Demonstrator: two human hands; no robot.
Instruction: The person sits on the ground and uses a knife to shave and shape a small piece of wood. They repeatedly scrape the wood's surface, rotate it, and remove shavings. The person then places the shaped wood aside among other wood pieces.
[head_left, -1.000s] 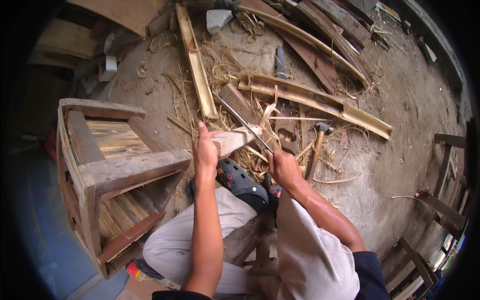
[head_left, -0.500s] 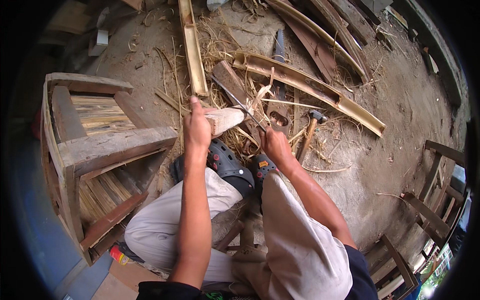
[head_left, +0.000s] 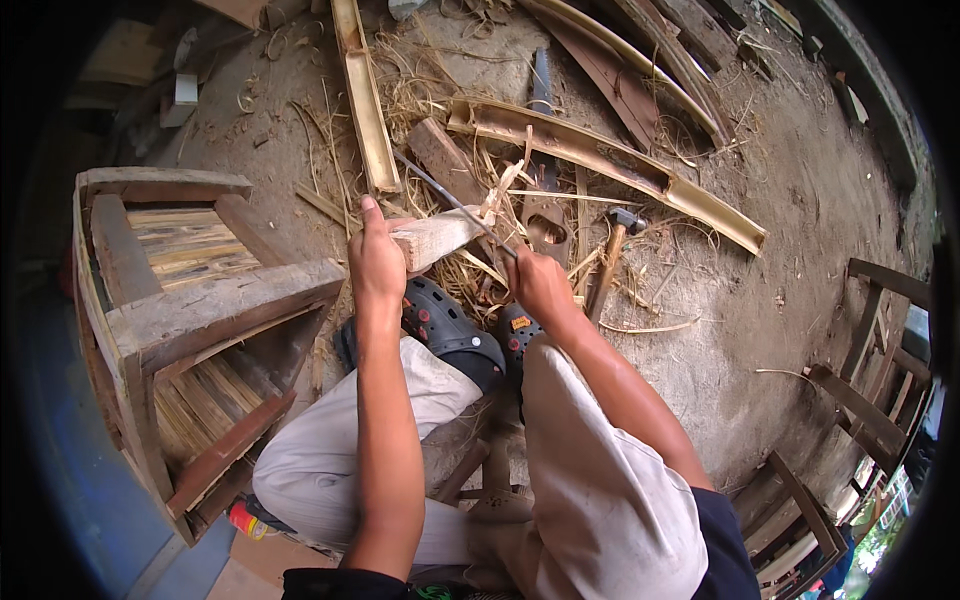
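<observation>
My left hand (head_left: 378, 262) is closed round the near end of a pale, squared piece of wood (head_left: 438, 238), thumb on top. Curled shavings (head_left: 500, 190) cling to the wood's far end. In my right fist (head_left: 543, 285) is a long, thin-bladed knife (head_left: 440, 187); its handle is mostly hidden by the fingers. The blade slants to the upper left and crosses over the wood near the shavings. Beyond it, a dark wooden block (head_left: 445, 158) lies on the ground.
Split bamboo lengths (head_left: 372, 120) (head_left: 590, 158) lie ahead among loose shavings. A handsaw (head_left: 545, 215) and a hammer (head_left: 610, 262) rest to the right of the wood. At left stands a wooden frame with slats (head_left: 215, 310); more wooden frames (head_left: 860, 410) are at far right.
The surroundings have shifted slightly left in the view. Both hands keep their grips; the knife has slid slightly along the wood toward my right hand's side.
</observation>
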